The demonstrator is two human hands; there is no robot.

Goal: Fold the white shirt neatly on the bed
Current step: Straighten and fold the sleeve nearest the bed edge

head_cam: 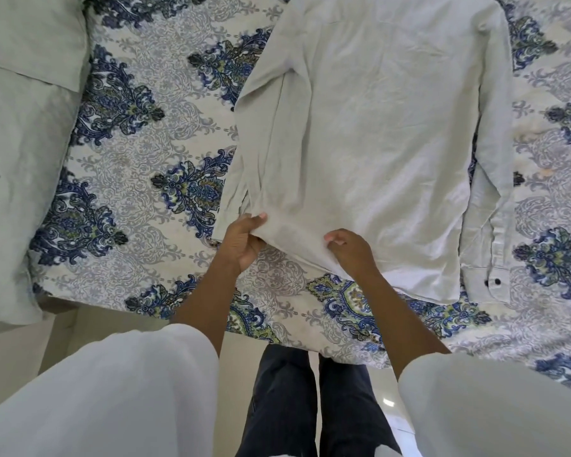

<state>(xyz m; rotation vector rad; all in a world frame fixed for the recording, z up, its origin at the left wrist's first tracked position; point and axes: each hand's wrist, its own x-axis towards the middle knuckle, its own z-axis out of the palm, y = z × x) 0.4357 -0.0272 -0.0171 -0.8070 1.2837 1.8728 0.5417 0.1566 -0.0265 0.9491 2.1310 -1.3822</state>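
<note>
The white shirt (376, 136) lies spread flat on the patterned bed (139, 166). The left hand (243, 240) has its fingers (256, 219) clamped on the near hem corner; the right hand (350, 249) pinches the hem just beside it.

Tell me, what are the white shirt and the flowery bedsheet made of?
The white shirt looks like thin woven cotton or linen: matte, softly wrinkled, draping from the hands. The bedsheet seems a smooth printed cotton-like cloth, flat with a blue floral pattern. Exact fibres can't be told.
</note>
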